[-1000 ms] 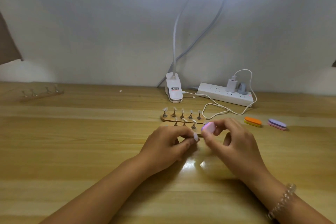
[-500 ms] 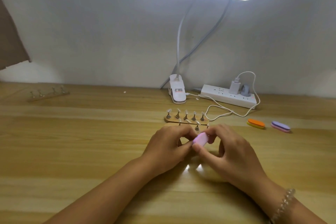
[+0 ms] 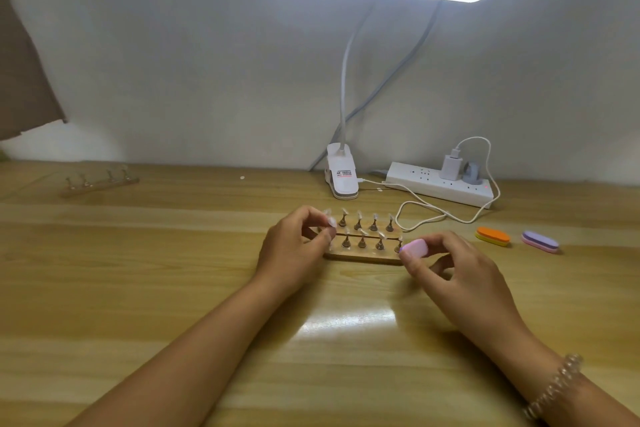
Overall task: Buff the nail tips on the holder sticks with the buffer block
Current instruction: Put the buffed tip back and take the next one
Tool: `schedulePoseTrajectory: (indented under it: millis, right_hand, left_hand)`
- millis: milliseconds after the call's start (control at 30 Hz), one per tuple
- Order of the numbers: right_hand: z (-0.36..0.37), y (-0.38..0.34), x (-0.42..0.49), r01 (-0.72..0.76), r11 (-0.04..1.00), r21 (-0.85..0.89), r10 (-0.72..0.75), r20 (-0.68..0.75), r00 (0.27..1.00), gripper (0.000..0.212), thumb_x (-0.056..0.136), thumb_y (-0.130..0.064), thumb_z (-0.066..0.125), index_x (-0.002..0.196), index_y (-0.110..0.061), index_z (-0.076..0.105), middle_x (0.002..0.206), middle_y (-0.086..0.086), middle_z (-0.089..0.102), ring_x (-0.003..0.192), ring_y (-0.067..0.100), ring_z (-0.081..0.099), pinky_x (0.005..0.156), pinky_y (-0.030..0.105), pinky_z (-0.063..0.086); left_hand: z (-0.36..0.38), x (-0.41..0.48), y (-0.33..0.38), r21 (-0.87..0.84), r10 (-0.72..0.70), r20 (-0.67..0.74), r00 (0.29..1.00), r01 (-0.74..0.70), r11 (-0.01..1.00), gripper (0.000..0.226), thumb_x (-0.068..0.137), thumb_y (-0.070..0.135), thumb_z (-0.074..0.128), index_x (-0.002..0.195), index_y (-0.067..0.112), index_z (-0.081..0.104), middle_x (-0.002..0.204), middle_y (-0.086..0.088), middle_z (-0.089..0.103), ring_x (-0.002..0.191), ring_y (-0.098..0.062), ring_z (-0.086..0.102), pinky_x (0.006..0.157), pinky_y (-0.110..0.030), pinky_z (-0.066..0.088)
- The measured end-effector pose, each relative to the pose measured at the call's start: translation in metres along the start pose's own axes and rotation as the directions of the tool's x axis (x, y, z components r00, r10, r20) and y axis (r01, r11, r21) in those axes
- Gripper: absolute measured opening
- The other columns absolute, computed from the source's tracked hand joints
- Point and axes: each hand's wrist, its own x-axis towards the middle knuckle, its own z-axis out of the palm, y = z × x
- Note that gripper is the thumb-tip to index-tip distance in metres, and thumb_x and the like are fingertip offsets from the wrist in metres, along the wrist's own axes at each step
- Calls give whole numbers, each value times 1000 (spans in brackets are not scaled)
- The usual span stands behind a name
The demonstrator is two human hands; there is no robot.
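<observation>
Two wooden holder bases lie side by side at the table's middle, each carrying a row of small metal sticks with clear nail tips. My left hand is at the left end of the bases, fingers curled, pinching the leftmost stick of the back row. My right hand is at the right end and grips a small pink buffer block between thumb and fingers, close to the front row's rightmost stick.
An orange-yellow buffer and a purple-pink buffer lie to the right. Behind are a white power strip with a charger cable, and a clip lamp base. Another holder base with sticks lies far left.
My hands have parted: the left moved to the left end of the bases onto a back-row stick, the right moved right with the pink block. The camera came closer.
</observation>
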Motion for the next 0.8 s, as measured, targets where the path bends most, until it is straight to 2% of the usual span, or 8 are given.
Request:
schedulePoseTrajectory:
  millis: [100, 200, 367, 467, 600, 700, 800]
  right_hand:
    - [-1, 0, -1, 2, 999, -37, -1, 14, 1000, 27, 78, -59, 59, 95, -39, 61, 96, -21, 63, 89, 0, 60, 77, 36, 52]
    - [0, -3, -2, 13, 998, -56, -10, 54, 998, 29, 79, -57, 61, 97, -35, 61, 98, -19, 63, 99, 7, 59, 83, 39, 51]
    - [-1, -5, -3, 14, 1000, -17, -12, 91, 996, 22, 82, -50, 66, 95, -33, 61, 97, -16, 68, 97, 8, 63, 87, 39, 51]
    - [-2, -6, -3, 10, 1000, -10, -9, 88, 996, 22, 81, -50, 66, 94, -33, 61, 95, -17, 69, 95, 6, 64, 86, 38, 51]
    - [-2, -7, -3, 13, 1000, 2, -13, 99, 995, 21, 81, -49, 66, 95, -33, 61, 95, -16, 70, 95, 6, 64, 86, 38, 52]
    - [-2, -7, -2, 19, 1000, 3, -19, 108, 994, 20, 82, -45, 68, 96, -33, 62, 96, -16, 69, 95, 6, 64, 87, 38, 52]
    - [-2, -8, -2, 27, 1000, 9, -28, 116, 993, 20, 82, -43, 69, 98, -32, 63, 95, -16, 69, 94, 5, 64, 87, 36, 52]
  left_hand:
    - [0, 2, -2, 83, -42, 15, 999, 40, 996, 5, 89, 24, 71, 89, 27, 67, 96, 15, 71, 78, -10, 65, 80, -32, 52]
    - [1, 2, -3, 165, -61, 36, 998, 54, 985, 3, 88, 29, 71, 88, 27, 68, 94, 18, 68, 73, -2, 57, 76, -29, 48]
    - [3, 0, 0, 216, -68, 30, 997, 60, 975, 12, 87, 28, 68, 80, 33, 61, 82, 19, 62, 69, 0, 54, 70, -26, 39]
    - [3, -1, 1, 241, -58, 41, 998, 46, 970, 15, 88, 27, 66, 78, 34, 57, 90, 17, 65, 74, -5, 56, 70, -27, 38]
    - [3, -1, 3, 267, -60, 42, 997, 46, 963, 13, 87, 28, 65, 78, 34, 56, 82, 18, 60, 68, -2, 51, 67, -27, 35]
    - [4, -1, 4, 292, -45, 35, 998, 33, 956, 14, 83, 27, 63, 75, 32, 53, 90, 15, 62, 73, -7, 52, 69, -28, 36]
    - [4, -3, 6, 342, -13, 32, 999, 1, 940, 13, 81, 33, 63, 77, 31, 51, 93, 15, 60, 88, -11, 53, 74, -31, 40]
